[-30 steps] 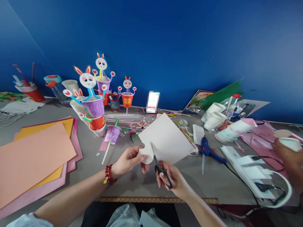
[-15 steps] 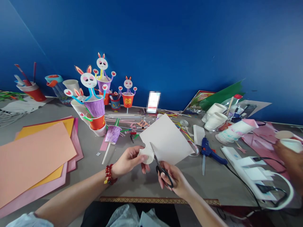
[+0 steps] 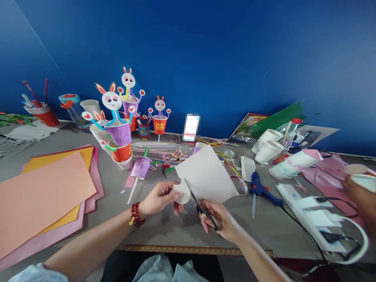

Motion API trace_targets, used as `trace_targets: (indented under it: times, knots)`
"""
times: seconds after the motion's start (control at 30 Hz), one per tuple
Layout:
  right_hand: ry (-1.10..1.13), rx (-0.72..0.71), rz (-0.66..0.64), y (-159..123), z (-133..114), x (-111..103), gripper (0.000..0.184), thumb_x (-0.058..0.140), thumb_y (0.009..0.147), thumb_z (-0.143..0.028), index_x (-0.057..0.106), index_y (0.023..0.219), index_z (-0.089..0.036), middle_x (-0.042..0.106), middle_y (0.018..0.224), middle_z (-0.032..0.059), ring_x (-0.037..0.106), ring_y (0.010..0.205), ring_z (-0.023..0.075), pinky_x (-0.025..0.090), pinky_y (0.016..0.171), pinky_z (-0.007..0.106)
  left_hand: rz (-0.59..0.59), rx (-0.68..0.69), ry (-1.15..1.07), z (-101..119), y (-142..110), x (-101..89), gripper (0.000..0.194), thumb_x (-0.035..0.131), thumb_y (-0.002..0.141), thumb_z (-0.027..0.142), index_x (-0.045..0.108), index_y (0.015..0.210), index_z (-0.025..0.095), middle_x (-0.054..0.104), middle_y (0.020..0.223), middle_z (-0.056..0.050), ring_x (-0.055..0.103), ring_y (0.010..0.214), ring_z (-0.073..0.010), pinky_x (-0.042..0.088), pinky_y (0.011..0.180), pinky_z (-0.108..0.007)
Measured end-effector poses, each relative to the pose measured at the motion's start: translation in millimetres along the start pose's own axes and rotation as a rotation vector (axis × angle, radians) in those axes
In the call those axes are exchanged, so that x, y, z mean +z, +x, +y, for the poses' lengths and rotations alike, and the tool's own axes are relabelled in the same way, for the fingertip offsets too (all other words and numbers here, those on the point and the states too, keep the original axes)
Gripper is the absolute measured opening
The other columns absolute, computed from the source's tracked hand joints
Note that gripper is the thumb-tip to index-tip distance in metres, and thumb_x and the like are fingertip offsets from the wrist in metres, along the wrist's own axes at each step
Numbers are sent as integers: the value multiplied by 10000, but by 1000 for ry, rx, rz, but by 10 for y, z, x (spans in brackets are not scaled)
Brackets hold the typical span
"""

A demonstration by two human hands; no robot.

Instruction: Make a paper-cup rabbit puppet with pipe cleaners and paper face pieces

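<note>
My left hand (image 3: 164, 197) pinches the rounded, partly cut corner of a sheet of white paper (image 3: 207, 172) between thumb and fingers. In my right hand (image 3: 216, 219) is a pair of scissors (image 3: 202, 211) with black handles, my fingers through the loops. The blades point up and left and lie against the paper beside the rounded piece. The rest of the sheet stands out beyond my hands, above the table. A purple-coloured paper cup (image 3: 141, 168) on a white stick lies left of the sheet.
Rabbit figures on cups (image 3: 119, 133) stand at the back left. Coloured paper sheets (image 3: 44, 188) are stacked on the left. On the right are a blue glue gun (image 3: 263, 190), a white power strip (image 3: 308, 219) with cords, paper cups (image 3: 268, 150) and another person's hand (image 3: 361, 196).
The white sheet has turned and tilted slightly. My right hand with the scissors has shifted a little to the right. My left hand keeps its hold on the paper.
</note>
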State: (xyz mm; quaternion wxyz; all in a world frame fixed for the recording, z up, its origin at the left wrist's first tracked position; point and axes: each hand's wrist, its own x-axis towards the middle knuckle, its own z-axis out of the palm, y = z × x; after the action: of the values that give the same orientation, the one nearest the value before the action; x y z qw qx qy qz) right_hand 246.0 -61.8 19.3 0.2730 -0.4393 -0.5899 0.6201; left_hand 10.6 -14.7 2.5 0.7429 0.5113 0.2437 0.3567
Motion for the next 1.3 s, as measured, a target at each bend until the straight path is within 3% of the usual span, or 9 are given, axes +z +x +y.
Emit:
trace_targets:
  times: [0.87, 0.97, 1.13, 1.3]
  knots:
    - [-1, 1, -10, 30, 55, -60, 526, 616, 802, -683, 414, 690, -210, 510, 464, -48, 421, 433, 91, 309, 500, 250, 24, -73, 21, 112, 34, -28, 328, 689, 826, 433, 615, 831, 113, 702, 590, -67, 607, 443, -126, 486, 431, -205]
    - [-1, -3, 10, 24, 57, -39, 511, 620, 807, -664, 422, 688, -209, 511, 455, -48, 423, 427, 92, 303, 496, 248, 77, -73, 8, 121, 48, -9, 339, 708, 804, 437, 618, 817, 110, 684, 570, -53, 599, 433, -121, 471, 419, -198]
    - [19, 17, 74, 18, 49, 48, 458, 633, 820, -612, 433, 709, -215, 519, 458, -50, 429, 421, 102, 290, 481, 254, 273, -16, -70, 69, 71, 28, 311, 747, 775, 404, 610, 843, 133, 673, 672, -18, 635, 493, -120, 473, 441, -193]
    - [21, 54, 85, 47, 67, 97, 445, 687, 791, -564, 438, 686, -209, 505, 487, -58, 450, 439, 97, 320, 498, 256, 283, -6, -29, 39, 71, 40, 332, 754, 770, 420, 602, 834, 131, 659, 625, -1, 600, 451, -93, 449, 412, -170]
